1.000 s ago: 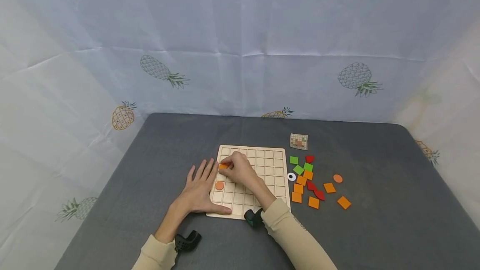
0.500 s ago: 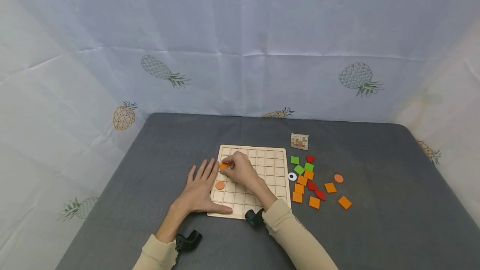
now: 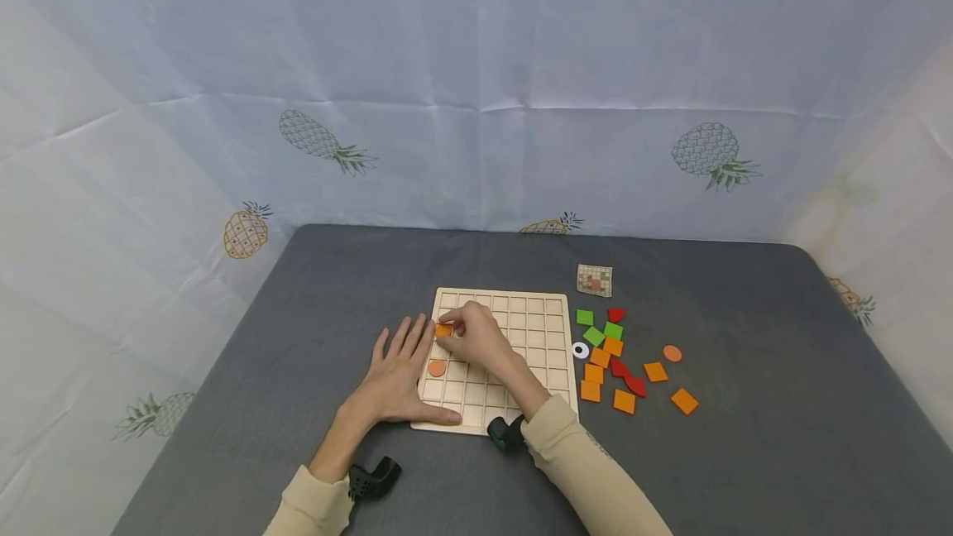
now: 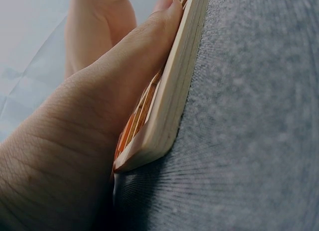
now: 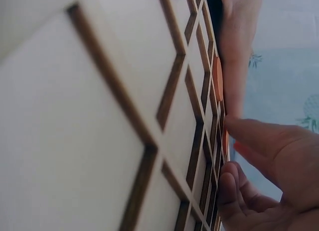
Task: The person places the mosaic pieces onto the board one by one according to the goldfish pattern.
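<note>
A pale wooden grid board [image 3: 532, 321] lies flat on the table. My left hand [image 3: 395, 383] rests along its left edge with fingers spread, the thumb on the front edge. In the left wrist view that thumb [image 4: 144, 47] lies along the board's rim [image 4: 172, 106]. My right hand [image 3: 480, 337] reaches over the board and pinches an orange square tile [image 3: 443, 330] at a cell in the left column. An orange round disc [image 3: 437, 367] sits in a cell nearer me. In the right wrist view my right fingers [image 5: 254, 136] touch the board's far side; the tile is mostly hidden.
Right of the board lie loose orange squares [image 3: 624, 402], green squares [image 3: 585, 318], red pieces [image 3: 635, 386], a white ring [image 3: 580, 351] and an orange disc [image 3: 672, 353]. A small printed grid card [image 3: 595, 280] lies behind them. A pineapple-print cloth [image 3: 476, 164] hangs beyond the table.
Almost nothing differs. Both hands keep their places, and the orange square tile stays under my right fingertips. The whole view shifts very slightly.
</note>
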